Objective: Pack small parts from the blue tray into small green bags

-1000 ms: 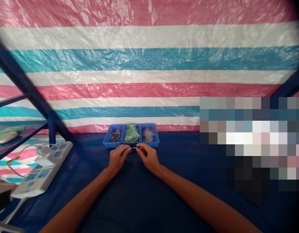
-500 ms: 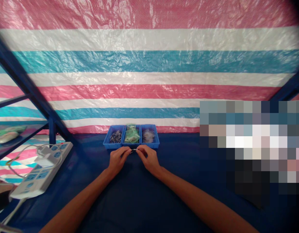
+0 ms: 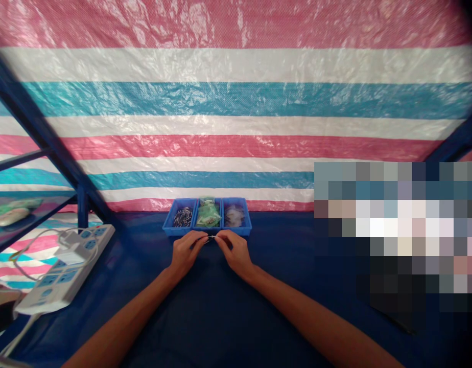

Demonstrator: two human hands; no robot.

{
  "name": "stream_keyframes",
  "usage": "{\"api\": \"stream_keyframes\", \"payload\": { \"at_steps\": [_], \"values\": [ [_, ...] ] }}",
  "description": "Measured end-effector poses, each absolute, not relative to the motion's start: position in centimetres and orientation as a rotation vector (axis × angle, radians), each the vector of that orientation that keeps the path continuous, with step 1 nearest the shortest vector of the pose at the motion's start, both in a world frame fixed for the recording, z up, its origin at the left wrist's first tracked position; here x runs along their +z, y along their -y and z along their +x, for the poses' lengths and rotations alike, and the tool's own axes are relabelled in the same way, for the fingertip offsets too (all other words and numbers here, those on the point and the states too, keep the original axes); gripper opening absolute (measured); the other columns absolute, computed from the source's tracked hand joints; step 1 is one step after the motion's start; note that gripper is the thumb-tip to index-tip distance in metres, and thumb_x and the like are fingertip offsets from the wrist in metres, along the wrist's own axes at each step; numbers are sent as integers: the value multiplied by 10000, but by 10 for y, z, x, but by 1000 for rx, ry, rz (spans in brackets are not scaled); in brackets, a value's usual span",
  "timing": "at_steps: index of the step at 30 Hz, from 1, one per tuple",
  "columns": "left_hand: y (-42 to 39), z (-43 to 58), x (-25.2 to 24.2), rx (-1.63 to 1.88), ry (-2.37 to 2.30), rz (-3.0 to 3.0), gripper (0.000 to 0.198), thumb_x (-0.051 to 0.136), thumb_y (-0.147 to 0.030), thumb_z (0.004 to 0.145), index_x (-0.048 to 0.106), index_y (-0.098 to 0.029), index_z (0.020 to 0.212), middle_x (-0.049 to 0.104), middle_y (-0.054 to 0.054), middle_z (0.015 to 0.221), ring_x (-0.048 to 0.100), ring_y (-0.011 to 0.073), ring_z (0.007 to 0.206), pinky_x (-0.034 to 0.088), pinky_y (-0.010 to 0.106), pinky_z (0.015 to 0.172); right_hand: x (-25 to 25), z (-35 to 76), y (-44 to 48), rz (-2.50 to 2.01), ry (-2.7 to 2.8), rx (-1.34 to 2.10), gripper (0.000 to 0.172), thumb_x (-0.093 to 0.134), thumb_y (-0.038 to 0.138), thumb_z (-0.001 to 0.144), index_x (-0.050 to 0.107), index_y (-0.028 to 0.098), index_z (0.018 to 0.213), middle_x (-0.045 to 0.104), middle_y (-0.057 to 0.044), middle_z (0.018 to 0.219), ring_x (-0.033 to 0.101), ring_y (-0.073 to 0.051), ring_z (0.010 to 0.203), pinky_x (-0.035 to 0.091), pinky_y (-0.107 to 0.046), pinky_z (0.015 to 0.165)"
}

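We log: navy surface (image 3: 220, 317) under our fingers (image 3: 197, 241), a silvery piece (image 3: 212, 238) between them. Just beyond, blue trays (image 3: 207, 231) hold dark pins (image 3: 182, 216), green packets (image 3: 208, 214), pale bits (image 3: 234, 215). Behind, sheet (image 3: 236, 102) striped pink, white, teal. Far left, white power strip (image 3: 63, 276), blue sockets.

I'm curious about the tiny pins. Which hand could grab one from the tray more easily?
Probably the left hand: the pin tray sits just beyond it, while the right hand is nearer the tray of clear bits. Both hands pinch a thin small part.
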State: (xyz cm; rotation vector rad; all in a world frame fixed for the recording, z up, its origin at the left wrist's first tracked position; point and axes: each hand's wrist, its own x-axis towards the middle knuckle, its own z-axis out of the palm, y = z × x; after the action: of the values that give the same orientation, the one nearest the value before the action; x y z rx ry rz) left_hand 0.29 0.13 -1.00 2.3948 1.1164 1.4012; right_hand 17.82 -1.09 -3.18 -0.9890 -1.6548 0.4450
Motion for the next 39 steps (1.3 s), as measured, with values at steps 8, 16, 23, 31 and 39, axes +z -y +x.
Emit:
{"api": "stream_keyframes", "payload": {
  "at_steps": [8, 16, 23, 31, 39],
  "values": [
    [0, 3, -10, 1377, -1132, 2397, 137, 539, -232, 872, 658, -164, 887, 689, 35, 822, 628, 112, 640, 496, 212, 644, -36, 178, 9, -955, 1635, 439, 175, 497, 290, 894, 617, 168, 933, 618, -24, 751, 560, -135, 642, 438, -237, 637],
    [1, 5, -7, 1414, -1192, 2148, 117, 626, -271, 814, 683, -173, 844, 683, 1, 743, 569, 85, 506, 475, 209, 563, -34, 178, 9, -937, 1676, 433, 183, 478, 277, 909, 626, 175, 873, 637, -39, 795, 578, -150, 703, 436, -255, 674],
    [3, 5, -7, 1435, -1128, 2193, 92, 643, -250, 797, 679, -171, 826, 683, 28, 787, 620, 131, 673, 486, 230, 622, -34, 178, 8, -913, 1684, 417, 192, 468, 250, 910, 646, 180, 927, 662, -50, 849, 611, -165, 787, 459, -271, 748],
    [-1, 5, -11, 1452, -1184, 2140, 102, 525, -244, 869, 578, -165, 830, 686, 55, 934, 650, 143, 781, 510, 237, 651, -32, 179, 9, -938, 1661, 430, 231, 424, 230, 921, 643, 178, 976, 674, -60, 912, 625, -175, 845, 470, -285, 788],
    [-3, 2, -10, 1417, -1189, 2383, 201, 531, -250, 876, 653, -189, 1024, 675, 54, 926, 613, 163, 828, 490, 289, 776, -33, 178, 9, -946, 1659, 428, 245, 415, 240, 923, 648, 179, 970, 676, -61, 901, 626, -178, 825, 474, -289, 776]
  ]
}}
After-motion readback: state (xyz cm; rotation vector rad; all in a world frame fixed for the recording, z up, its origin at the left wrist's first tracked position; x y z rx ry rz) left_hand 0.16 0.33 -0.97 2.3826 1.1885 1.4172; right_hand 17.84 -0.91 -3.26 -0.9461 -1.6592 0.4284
